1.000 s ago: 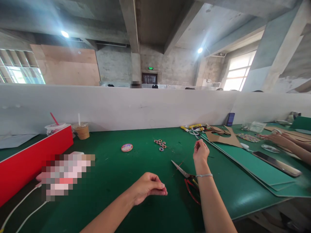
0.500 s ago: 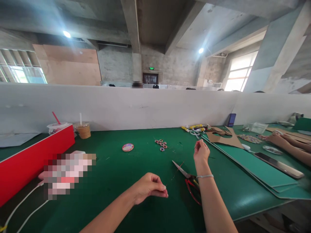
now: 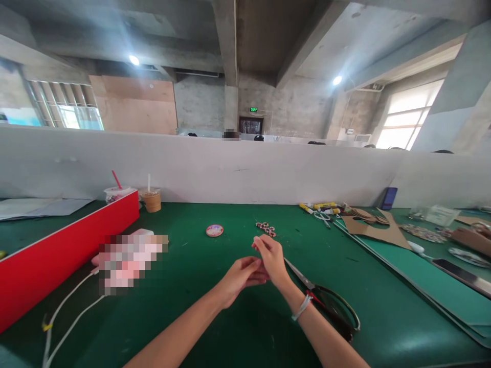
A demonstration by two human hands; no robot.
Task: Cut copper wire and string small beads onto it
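My left hand (image 3: 242,276) is above the green table in the lower middle, thumb and fingers pinched together. Close against it, my right hand (image 3: 272,258) overlaps its fingertips, also in a pinch. Whatever the two hold is too small or too hidden to make out. A pair of scissors (image 3: 302,275) with red and dark handles lies on the table just right of my right hand, partly behind that forearm. Beyond my fingers rests a small cluster of colourful beads (image 3: 266,228). A round red-rimmed dish or disc (image 3: 214,230) lies left of the beads.
A red panel (image 3: 72,260) and two drink cups, one brown (image 3: 152,200), stand left, near a pink blurred item (image 3: 130,260) with white cables. Yellow markers (image 3: 324,205), cut cardboard (image 3: 378,230), green boards (image 3: 418,276) and a phone (image 3: 462,276) lie right. A white partition (image 3: 230,171) runs behind.
My right hand has come left and down from the far right to meet my left hand. The view has turned a little left. The other person's forearms have mostly left the frame's right edge.
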